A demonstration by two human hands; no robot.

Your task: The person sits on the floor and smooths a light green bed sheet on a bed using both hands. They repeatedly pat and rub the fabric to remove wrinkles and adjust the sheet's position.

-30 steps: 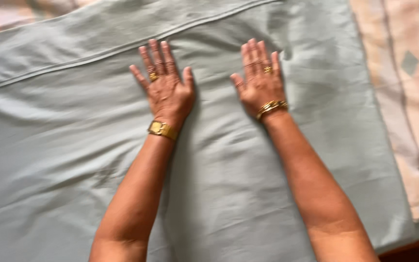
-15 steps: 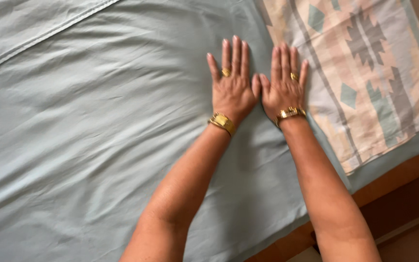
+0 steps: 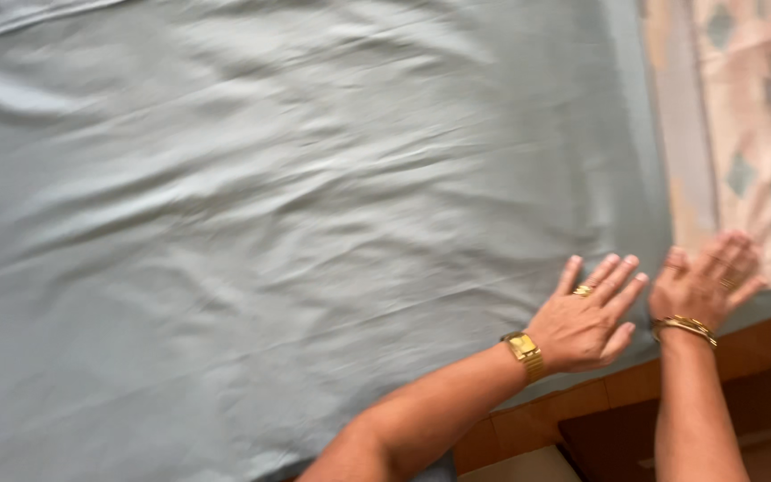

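A pale grey-green sheet (image 3: 296,232) is spread flat and covers most of the view, with soft creases across it. My left hand (image 3: 586,317) lies palm down on the sheet near its lower right edge, fingers spread, with a gold watch at the wrist and a ring. Just to its right, my right hand (image 3: 707,284) presses flat where the sheet meets a patterned cloth, with a gold bangle at the wrist. Neither hand holds anything.
A beige patterned cloth (image 3: 742,116) with teal diamond shapes lies under the sheet at the right. A brown wooden edge (image 3: 617,402) and dark floor show along the bottom right.
Both hands have slid across the sheet toward its near right edge, staying flat and close together. The view has swung, so the patterned cloth now sits at the far right.
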